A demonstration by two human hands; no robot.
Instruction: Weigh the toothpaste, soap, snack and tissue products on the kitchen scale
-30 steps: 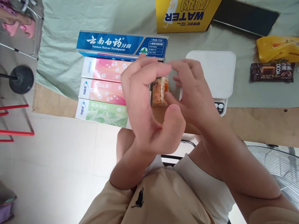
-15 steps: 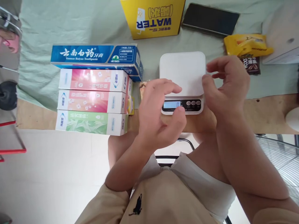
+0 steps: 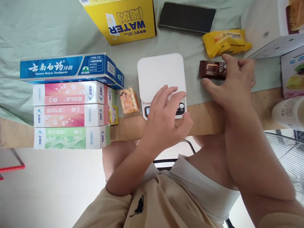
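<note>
A white kitchen scale [image 3: 161,74] lies on the table with nothing on its platform. My left hand [image 3: 166,118] hovers over its front edge, fingers spread and holding nothing; it hides part of the display and buttons. To the right, my right hand [image 3: 237,82] is at a small brown cocoa snack packet [image 3: 211,70], thumb on the near side and fingers over the far right end. Thumb and fingers are apart, and the packet's right end is covered. A yellow snack packet [image 3: 225,41] lies just beyond that hand.
Left stand a blue toothpaste box [image 3: 61,68], two pink boxes [image 3: 68,94] and a green one [image 3: 66,137]. A clear-wrapped snack [image 3: 129,100] lies beside the scale. Behind are a yellow box [image 3: 125,25] and a phone [image 3: 187,17]. A white cup [image 3: 288,112] stands right.
My right hand has moved from the scale's right edge to the brown packet. The view has shifted right, uncovering the wrapped snack. My left hand now sits farther right over the scale's controls.
</note>
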